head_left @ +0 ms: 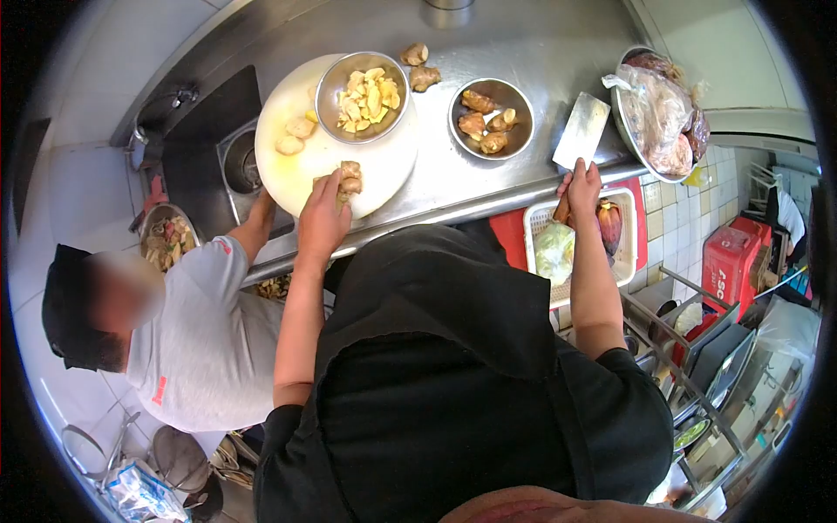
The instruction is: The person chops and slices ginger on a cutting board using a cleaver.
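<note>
My left hand point(324, 218) is closed on a piece of ginger root point(350, 178) near the front edge of the round white cutting board point(392, 179). In my right hand point(582, 185) is the wooden handle of a cleaver point(581, 131), its broad blade over the counter's right part. A steel bowl of yellow slices point(368, 98) stands on the board, with peeled pale pieces point(295, 135) to its left. Unpeeled roots point(421, 68) lie behind the board. Another steel bowl point(491, 119) between my hands holds several brown roots.
A co-worker in a grey shirt point(209, 331) stands at left by the sink point(240, 161). A large bowl of bagged meat point(658, 113) is at the right. Below the counter edge sits a white basket point(621, 228) with a cabbage-like vegetable; a metal rack point(697, 392) stands lower right.
</note>
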{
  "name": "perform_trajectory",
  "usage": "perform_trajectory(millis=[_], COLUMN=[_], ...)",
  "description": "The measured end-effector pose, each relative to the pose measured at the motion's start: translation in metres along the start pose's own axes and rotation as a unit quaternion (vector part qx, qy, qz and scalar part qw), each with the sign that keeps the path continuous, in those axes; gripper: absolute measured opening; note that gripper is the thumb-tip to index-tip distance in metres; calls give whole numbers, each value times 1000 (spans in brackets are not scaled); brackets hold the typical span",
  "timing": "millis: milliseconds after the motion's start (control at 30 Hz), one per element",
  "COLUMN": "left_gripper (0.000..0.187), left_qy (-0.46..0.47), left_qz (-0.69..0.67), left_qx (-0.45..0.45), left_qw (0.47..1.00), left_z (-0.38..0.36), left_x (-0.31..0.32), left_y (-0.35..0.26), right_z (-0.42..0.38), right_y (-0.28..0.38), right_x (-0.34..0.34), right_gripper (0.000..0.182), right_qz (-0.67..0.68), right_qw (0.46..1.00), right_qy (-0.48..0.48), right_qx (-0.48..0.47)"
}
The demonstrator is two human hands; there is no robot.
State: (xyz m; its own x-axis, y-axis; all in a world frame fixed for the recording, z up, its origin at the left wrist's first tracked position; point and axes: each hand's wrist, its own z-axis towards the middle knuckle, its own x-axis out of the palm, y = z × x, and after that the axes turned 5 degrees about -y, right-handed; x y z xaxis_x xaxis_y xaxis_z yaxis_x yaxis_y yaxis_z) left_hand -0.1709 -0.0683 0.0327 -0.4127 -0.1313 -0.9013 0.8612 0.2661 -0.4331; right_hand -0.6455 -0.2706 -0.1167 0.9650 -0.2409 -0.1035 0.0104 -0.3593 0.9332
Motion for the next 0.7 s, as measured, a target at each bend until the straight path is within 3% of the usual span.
perform_trajectory(millis=[133,333,400,700], left_gripper=[64,45,31,19], left_qy=[-7,1,-48,-141], left_qz=[44,60,46,4], left_qx=[11,-9,31,73], left_qw=[999,998,997,987], left_z=[-2,-4,-5,-15], left_x=[9,26,30,42], left_y=[3,16,22,29], right_z=[1,3,3,-3], right_y=[0,-4,-6,2], right_x=[0,-2,-2,0], right_gripper=[26,26,25,25], right_qz=[-18,-6,-14,-16], right_qw=[1000,1000,1000,1000], right_qy=[-1,-6,-8,-5], right_qx=[-6,-3,-2,-13])
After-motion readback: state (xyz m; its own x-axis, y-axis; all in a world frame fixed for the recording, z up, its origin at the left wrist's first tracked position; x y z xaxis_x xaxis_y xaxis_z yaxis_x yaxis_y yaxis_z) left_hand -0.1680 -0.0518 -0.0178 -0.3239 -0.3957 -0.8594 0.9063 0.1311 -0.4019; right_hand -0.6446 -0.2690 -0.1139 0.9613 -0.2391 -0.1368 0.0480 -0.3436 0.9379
